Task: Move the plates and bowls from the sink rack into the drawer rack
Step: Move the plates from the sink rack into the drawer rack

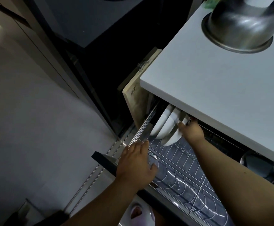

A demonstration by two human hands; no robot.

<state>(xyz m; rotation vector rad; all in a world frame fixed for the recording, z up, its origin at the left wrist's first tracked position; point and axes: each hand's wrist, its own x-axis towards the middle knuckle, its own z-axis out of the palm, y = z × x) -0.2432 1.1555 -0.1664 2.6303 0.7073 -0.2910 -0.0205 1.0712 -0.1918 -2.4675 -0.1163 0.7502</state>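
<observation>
The drawer rack (182,173), a chrome wire rack with curved dividers, is pulled out under the white counter. Three white plates or bowls stand on edge at its far left end. My right hand (191,130) reaches under the counter and grips the rim of the nearest white plate (172,137), which stands in the wires beside two other white dishes (161,123). Resting on the drawer's left rail is my left hand (137,163), fingers spread and holding nothing. The sink rack is out of view.
An upturned steel bowl (240,25) sits on the white counter (214,82). A steel bowl (260,165) lies in the drawer's right part. A wooden cutting board (133,101) stands left of the drawer. Grey floor lies to the left; a slippered foot (139,212) is below.
</observation>
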